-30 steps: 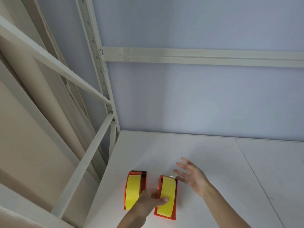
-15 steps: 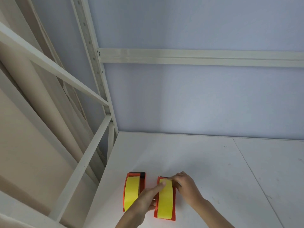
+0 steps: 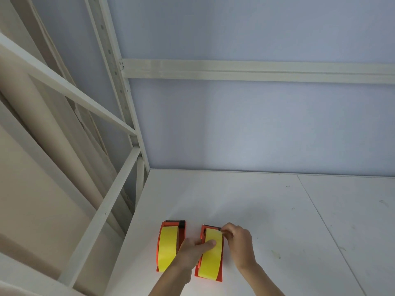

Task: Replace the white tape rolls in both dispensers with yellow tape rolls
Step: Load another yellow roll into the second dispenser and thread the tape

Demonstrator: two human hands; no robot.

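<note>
Two orange tape dispensers stand side by side near the front of the white shelf, each holding a yellow tape roll. The left dispenser (image 3: 183, 229) carries a yellow roll (image 3: 167, 251) and nobody touches it. My left hand (image 3: 192, 252) grips the right dispenser's yellow roll (image 3: 210, 263), thumb laid across the top of the tape. My right hand (image 3: 239, 244) pinches at the far top end of the right dispenser (image 3: 220, 272), fingers curled at the tape's edge. No white rolls are in view.
The white shelf board (image 3: 277, 210) runs back to a pale blue wall (image 3: 235, 124). A cream metal rack upright (image 3: 119, 92) and diagonal braces (image 3: 106, 210) stand along the left edge. A horizontal beam (image 3: 256, 71) crosses overhead.
My right hand came in from open beside the dispenser and closed its fingers on the far top end. My left thumb slid along the top of the yellow roll.
</note>
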